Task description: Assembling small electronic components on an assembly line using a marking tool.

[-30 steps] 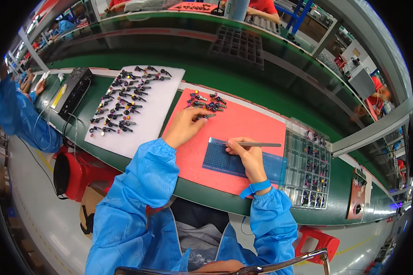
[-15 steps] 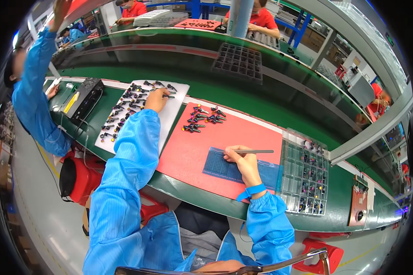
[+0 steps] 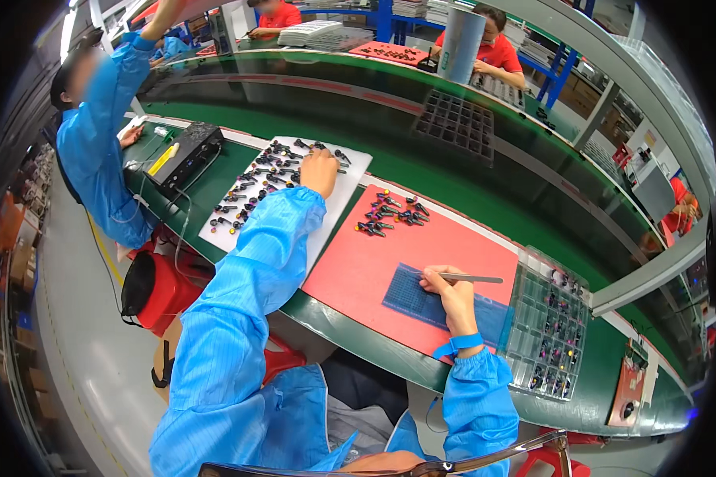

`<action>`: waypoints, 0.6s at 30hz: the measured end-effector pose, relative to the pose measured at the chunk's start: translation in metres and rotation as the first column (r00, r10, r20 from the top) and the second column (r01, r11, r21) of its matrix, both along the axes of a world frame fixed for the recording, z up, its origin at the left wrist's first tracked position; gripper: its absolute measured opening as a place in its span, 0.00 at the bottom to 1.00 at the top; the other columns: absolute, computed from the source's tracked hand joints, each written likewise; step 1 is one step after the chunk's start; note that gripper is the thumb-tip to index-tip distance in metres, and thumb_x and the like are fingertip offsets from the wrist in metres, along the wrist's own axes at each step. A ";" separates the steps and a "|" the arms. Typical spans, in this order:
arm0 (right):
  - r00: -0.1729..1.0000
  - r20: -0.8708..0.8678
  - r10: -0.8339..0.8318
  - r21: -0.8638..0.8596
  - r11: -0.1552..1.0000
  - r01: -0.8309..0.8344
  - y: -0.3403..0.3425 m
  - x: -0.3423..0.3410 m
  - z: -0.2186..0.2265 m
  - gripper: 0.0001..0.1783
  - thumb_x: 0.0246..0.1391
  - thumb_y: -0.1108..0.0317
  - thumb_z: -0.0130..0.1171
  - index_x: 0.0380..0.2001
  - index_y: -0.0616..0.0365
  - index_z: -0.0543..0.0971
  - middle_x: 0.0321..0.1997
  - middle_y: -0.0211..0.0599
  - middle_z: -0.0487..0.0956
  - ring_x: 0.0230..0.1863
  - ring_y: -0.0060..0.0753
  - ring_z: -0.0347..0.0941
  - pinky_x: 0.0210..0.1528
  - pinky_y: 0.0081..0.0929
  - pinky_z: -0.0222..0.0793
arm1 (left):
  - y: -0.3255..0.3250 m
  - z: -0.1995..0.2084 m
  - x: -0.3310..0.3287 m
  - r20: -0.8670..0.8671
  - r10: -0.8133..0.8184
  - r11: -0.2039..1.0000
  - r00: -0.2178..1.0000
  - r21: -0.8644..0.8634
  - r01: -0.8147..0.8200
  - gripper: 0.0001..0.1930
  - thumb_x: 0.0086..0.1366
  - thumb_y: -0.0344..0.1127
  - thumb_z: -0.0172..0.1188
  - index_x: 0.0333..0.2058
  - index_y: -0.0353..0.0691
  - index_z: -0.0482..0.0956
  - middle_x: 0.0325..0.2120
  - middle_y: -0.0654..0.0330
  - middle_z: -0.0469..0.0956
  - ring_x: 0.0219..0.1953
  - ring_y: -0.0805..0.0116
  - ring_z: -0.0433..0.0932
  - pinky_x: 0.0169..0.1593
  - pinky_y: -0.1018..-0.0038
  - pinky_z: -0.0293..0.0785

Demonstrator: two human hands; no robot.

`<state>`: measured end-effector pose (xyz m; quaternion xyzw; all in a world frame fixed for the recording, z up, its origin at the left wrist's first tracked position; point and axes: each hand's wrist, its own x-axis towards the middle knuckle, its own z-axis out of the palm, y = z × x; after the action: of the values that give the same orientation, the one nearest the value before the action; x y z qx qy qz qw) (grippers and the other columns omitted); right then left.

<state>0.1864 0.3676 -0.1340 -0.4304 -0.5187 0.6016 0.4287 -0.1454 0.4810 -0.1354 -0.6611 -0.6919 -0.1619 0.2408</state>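
Note:
My left hand reaches over a white foam board, its fingers curled down among rows of small black stemmed parts that look like earbuds. Whatever the fingertips pinch is hidden beneath the hand. In my right hand is a pair of metal tweezers, held between thumb and fingers and pointing across the hand. That hand rests over a blue gridded mat on a red pad. Several more earbud-like parts lie clustered on the pad's far side.
Right of the pad stands a clear compartment tray, partly filled with small parts. A black box device with cables sits at far left, beside a co-worker in blue. Beyond a green conveyor strip, people in red work. A metal post crosses at right.
The whole view has shifted, so the bench appears farther right and slightly lower. My left hand remains over the foam board, and the right still holds the tweezers above the mat.

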 end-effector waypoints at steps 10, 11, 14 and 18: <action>1.000 -0.013 -0.012 -0.017 1.000 0.011 0.000 0.002 -0.001 0.08 0.50 0.71 0.61 0.30 0.66 0.79 0.27 0.38 0.79 0.29 0.24 0.76 0.32 0.18 0.72 | -0.086 0.059 0.084 0.469 -0.357 0.832 0.808 -0.235 0.503 0.09 0.48 0.30 0.61 0.31 0.42 0.80 0.28 0.57 0.77 0.37 0.58 0.76 0.39 0.65 0.73; 1.000 -0.006 -0.005 -0.013 1.000 0.005 0.000 0.002 -0.002 0.08 0.50 0.71 0.61 0.30 0.66 0.79 0.27 0.37 0.79 0.29 0.24 0.75 0.32 0.18 0.72 | -0.095 0.057 0.090 0.443 -0.369 0.828 0.817 -0.243 0.506 0.07 0.47 0.30 0.60 0.29 0.42 0.80 0.27 0.58 0.77 0.36 0.58 0.76 0.39 0.64 0.72; 1.000 0.002 0.005 -0.014 1.000 -0.005 0.000 0.001 -0.002 0.08 0.50 0.70 0.61 0.31 0.65 0.79 0.28 0.37 0.79 0.30 0.24 0.75 0.33 0.18 0.72 | -0.102 0.039 0.096 0.300 -0.422 0.867 0.856 -0.142 0.477 0.05 0.49 0.30 0.61 0.27 0.42 0.79 0.27 0.61 0.78 0.33 0.60 0.75 0.36 0.66 0.72; 1.000 0.006 0.015 -0.016 1.000 -0.015 -0.001 0.002 -0.002 0.09 0.50 0.70 0.60 0.32 0.66 0.78 0.29 0.37 0.79 0.30 0.24 0.75 0.33 0.18 0.72 | -0.097 0.019 0.098 0.257 -0.352 0.916 0.900 -0.105 0.388 0.03 0.48 0.30 0.61 0.25 0.43 0.79 0.26 0.62 0.77 0.33 0.62 0.75 0.36 0.66 0.71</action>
<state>0.1884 0.3670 -0.1359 -0.4317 -0.5181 0.6078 0.4192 -0.0474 0.3844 -0.1167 -0.7735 -0.5872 -0.2276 0.0713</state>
